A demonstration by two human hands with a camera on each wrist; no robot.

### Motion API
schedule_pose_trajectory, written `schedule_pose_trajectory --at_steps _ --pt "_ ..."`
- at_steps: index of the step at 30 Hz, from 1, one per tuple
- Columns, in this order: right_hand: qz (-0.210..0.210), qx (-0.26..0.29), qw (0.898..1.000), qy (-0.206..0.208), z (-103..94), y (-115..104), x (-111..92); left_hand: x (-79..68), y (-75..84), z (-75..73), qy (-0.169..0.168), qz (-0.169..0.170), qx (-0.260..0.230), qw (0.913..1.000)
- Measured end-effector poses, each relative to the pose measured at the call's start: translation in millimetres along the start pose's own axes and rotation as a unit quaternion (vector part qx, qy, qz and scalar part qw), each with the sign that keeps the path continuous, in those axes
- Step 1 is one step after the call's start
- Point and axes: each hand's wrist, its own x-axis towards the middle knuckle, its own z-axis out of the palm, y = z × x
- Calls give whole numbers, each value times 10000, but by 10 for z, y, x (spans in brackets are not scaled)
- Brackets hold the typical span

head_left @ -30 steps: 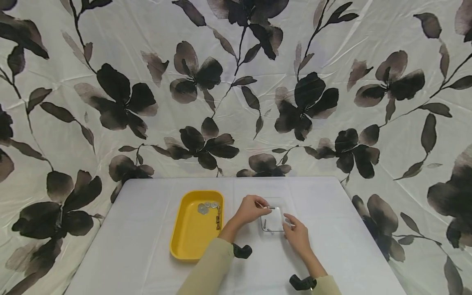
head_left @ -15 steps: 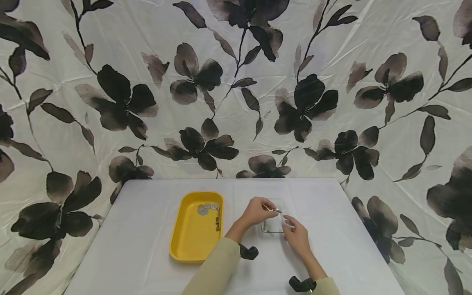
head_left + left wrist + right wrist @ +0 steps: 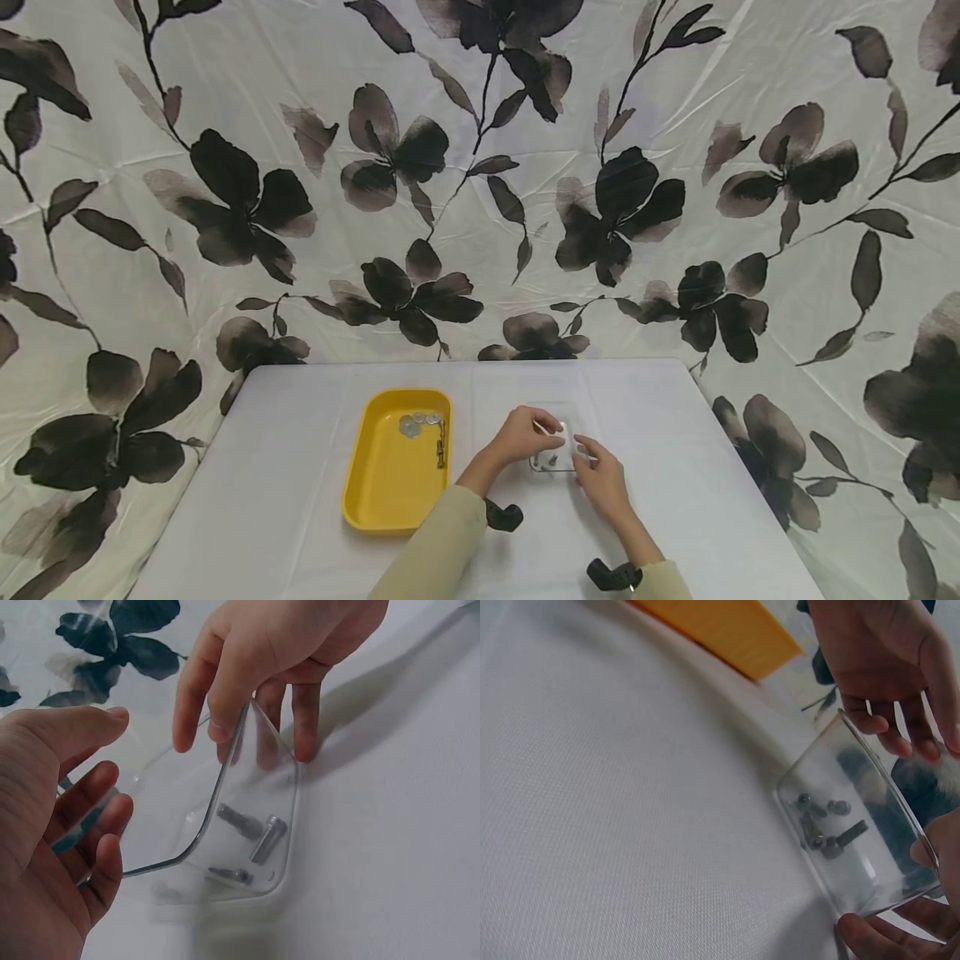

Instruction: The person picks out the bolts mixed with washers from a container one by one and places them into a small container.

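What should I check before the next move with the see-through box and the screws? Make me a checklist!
1. Is the clear box steady? Ok: it sits on the table and the right grip holds its side.
2. Are the screws inside it? Ok: they lie on its bottom.
3. Is the left grip free? Ok: no part shows in its fingers.
4. Is the yellow tray empty? Not ok: silver discs and metal pieces lie there.
5. Exact screw count? Cannot tell: some overlap.
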Motion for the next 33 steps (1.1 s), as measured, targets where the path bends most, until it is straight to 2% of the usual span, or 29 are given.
schedule_pose_trajectory --at_steps 6,14,22,27,33 --pt "59 -30 10000 -22 -3 6 -3 -36 1 -100 -145 169 101 9997" --pt "42 -154 9999 18 1 11 -8 -124 43 -311 -342 381 210 9985" --pt "62 -314 9995 64 -21 -62 42 -187 136 -626 -431 265 37 9987" --pt "-175 -673 9975 139 -38 -116 49 -283 157 -848 -417 215 70 9989" --pt "-803 -1188 9875 651 -61 -257 21 -467 106 -1060 -383 15 -25 9993"
